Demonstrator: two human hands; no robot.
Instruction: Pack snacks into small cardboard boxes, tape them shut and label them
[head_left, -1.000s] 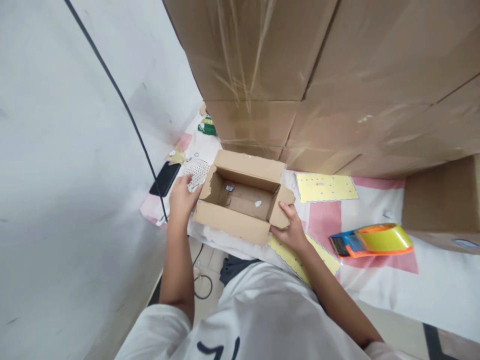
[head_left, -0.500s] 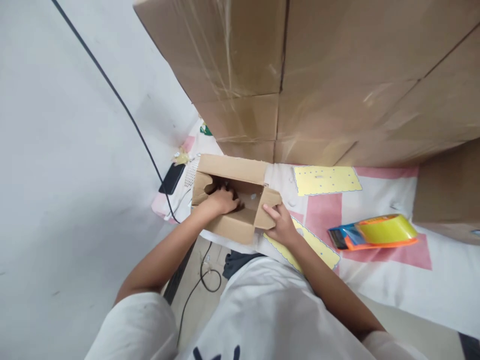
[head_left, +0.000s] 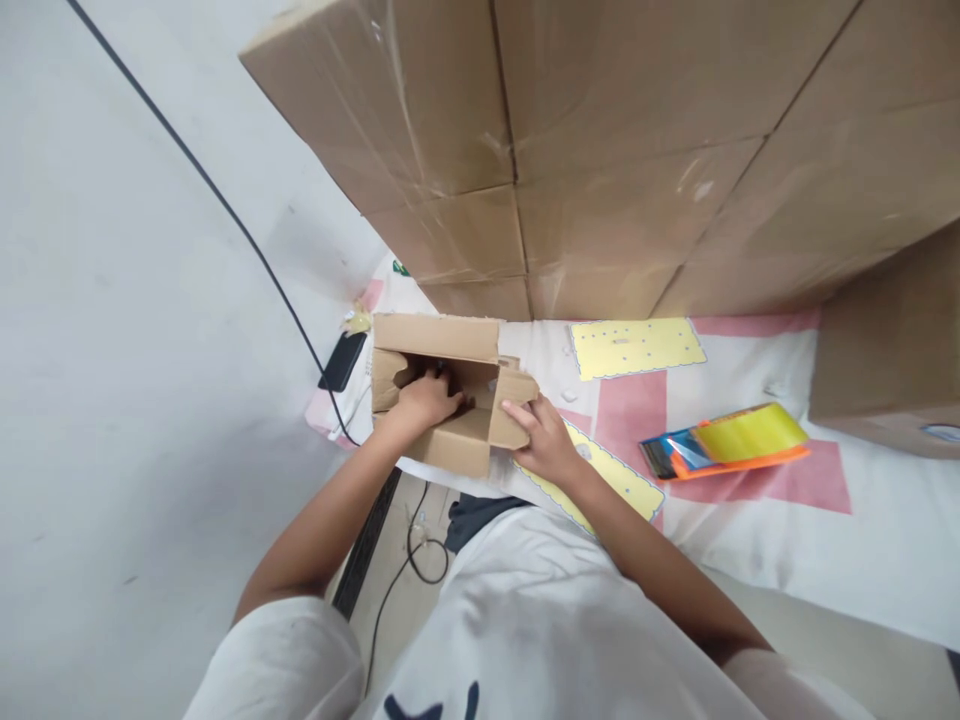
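A small cardboard box (head_left: 469,340) with its flaps folded out sits near the table's front edge. My left hand (head_left: 429,400) reaches down into it, and its fingertips are lost in the dark interior. Along the box's right side, my right hand (head_left: 546,440) pinches the short end flap (head_left: 511,405) between thumb and fingers. Partly under my right wrist lies a yellow card (head_left: 611,478) with a scalloped edge. Another yellow card (head_left: 637,347), dotted, lies behind it to the right.
Large taped cartons (head_left: 600,200) form a wall at the back. A yellow-and-orange packet (head_left: 724,442) lies to the right on the pink-and-white cloth (head_left: 750,540). A black phone (head_left: 343,361) and a hanging cable (head_left: 247,232) are on the left.
The view has shifted a little, so the box and cards appear slightly farther left. My left hand is still inside the box and my right still holds the flap.
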